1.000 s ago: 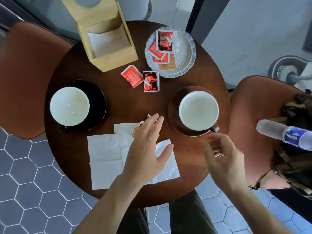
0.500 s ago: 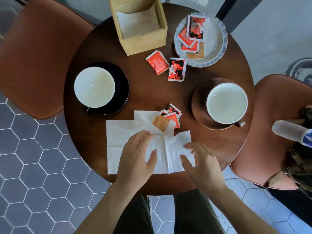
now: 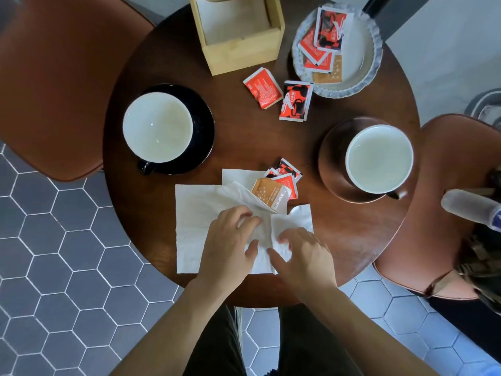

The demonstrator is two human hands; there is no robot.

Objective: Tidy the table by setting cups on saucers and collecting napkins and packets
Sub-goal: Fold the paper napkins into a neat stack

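Observation:
White napkins [image 3: 195, 210] lie overlapped at the near edge of the round wooden table [image 3: 244, 142]. My left hand [image 3: 227, 248] and my right hand [image 3: 303, 256] both press on them, fingers curled into the paper between them. A small pile of packets [image 3: 279, 185] rests on the napkins' far corner. Two loose red packets [image 3: 282, 96] lie mid-table. A white cup [image 3: 158, 127] sits on a black saucer [image 3: 203, 126] at left. Another white cup [image 3: 379, 158] sits on a brown saucer [image 3: 330, 158] at right.
A wooden napkin box [image 3: 241, 50] stands at the far side. A grey-rimmed plate [image 3: 366, 69] beside it holds several packets. Brown chairs [image 3: 54, 85] flank the table; the right one carries a bag and a plastic bottle [image 3: 471, 207]. Hexagon floor tiles lie below.
My left hand pulled back from the packet pile onto the napkins. My right hand came down from the air onto them too, and both now bunch the paper.

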